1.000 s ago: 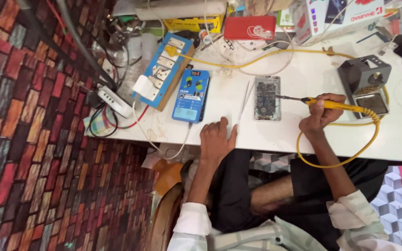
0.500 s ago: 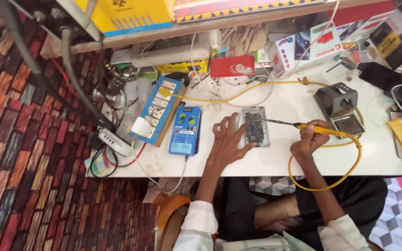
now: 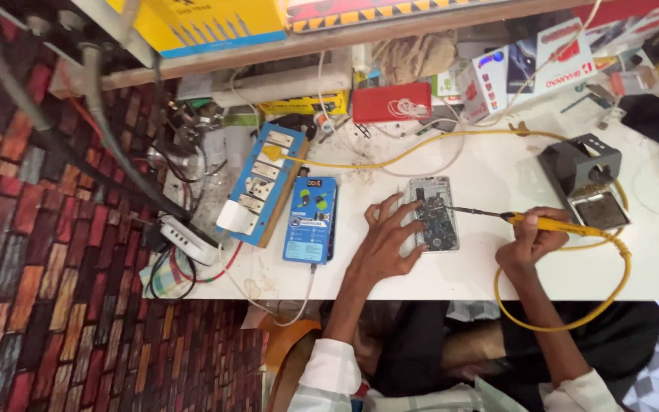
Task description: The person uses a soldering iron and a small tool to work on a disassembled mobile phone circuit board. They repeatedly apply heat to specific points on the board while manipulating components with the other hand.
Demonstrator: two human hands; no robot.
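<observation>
An opened phone with its circuit board showing lies flat on the white table. My left hand rests on the table with fingers spread, its fingertips pressing the phone's left edge. My right hand grips a yellow-handled soldering iron. The iron's thin tip reaches left and touches the board near the phone's upper part. A yellow cable loops from the iron down over the table's front edge.
A blue box-shaped device lies left of the phone, beside a blue socket board. A grey iron stand sits at the right. A red case, small boxes and wires crowd the back. A white power strip hangs at the left edge.
My left hand moved from the bare table up onto the phone's left edge. The iron's tip stays at the board. The camera view shifted closer and lower.
</observation>
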